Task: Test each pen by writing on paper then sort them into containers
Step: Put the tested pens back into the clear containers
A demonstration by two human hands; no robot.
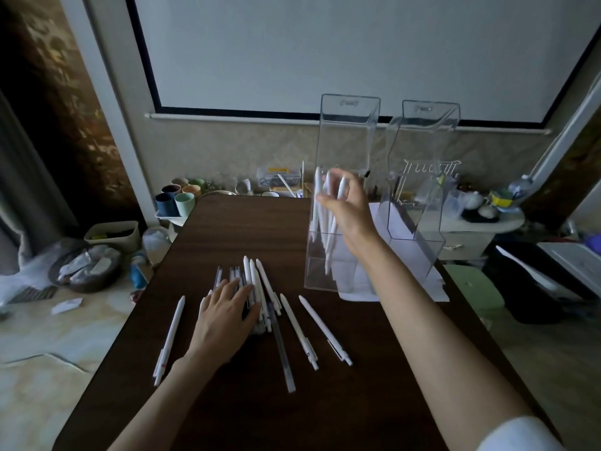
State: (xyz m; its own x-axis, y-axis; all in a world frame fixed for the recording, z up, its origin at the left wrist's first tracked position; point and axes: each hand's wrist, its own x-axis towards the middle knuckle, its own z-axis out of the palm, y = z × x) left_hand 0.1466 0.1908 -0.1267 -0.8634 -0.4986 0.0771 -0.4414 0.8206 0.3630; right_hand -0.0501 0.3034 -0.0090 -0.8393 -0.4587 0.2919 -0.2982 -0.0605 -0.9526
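1. The left hand (224,315) lies flat on the pile (257,281) of pens in the middle of the table (244,229), fingers straight and spread. It grips nothing. I judge it presses down so the pens cannot roll apart.
2. The right hand (348,206) is raised at the left container (344,131), its fingers loosely curled round the tops of a bundle (330,242) of white pens. The bundle's lower ends reach down inside the clear walls, tilted. Holding the pens high probably lets them drop in together.
3. The right container (426,141) stands just right of the first one. Whether it has pens in it I cannot tell.
4. Paper (357,292) lies under and behind both containers, close to the writing hand for tests.
5. Loose pens lie around the pile, one (170,336) to the left and two (297,330) to the right, all pointing away. They look unsorted, so much of the task seems left.
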